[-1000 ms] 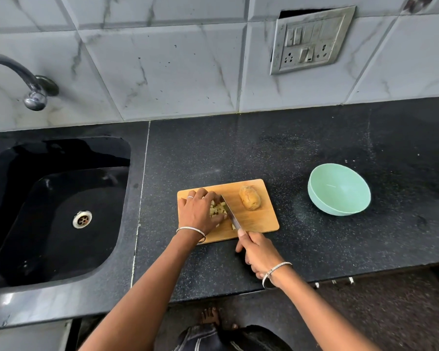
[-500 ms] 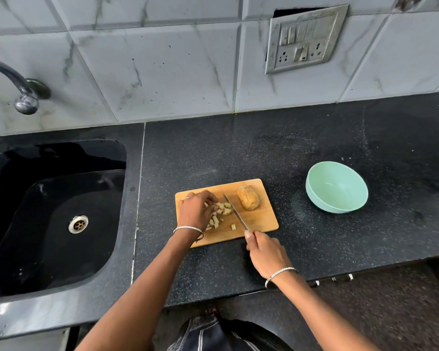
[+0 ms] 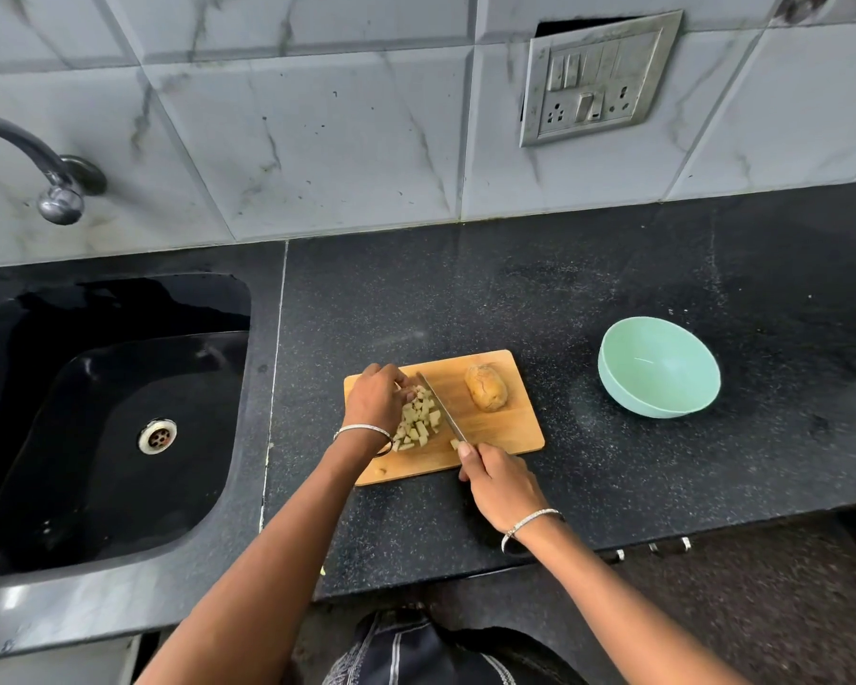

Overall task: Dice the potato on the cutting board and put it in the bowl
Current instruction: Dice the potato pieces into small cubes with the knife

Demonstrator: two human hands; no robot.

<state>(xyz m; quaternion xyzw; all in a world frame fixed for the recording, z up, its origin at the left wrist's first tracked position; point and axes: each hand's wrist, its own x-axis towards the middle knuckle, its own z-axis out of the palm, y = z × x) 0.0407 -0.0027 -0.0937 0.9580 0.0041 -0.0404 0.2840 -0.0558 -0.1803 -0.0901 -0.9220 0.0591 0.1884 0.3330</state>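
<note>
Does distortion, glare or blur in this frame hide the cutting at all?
Head view only: wide-angle bending bows the white wall tiles' joints and the black speckled counter's back edge; dull glare on the black sink's near rim; wooden cutting board, pale potato dice and steel knife are sharp, evenly lit.

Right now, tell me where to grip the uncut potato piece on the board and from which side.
Probably best: grip the potato piece across its narrow middle, from above, fingers on its two long flanks. It lies domed, skin up, long axis running roughly away from you, on the cutting board's right part, clear of the knife and diced pile.
</note>
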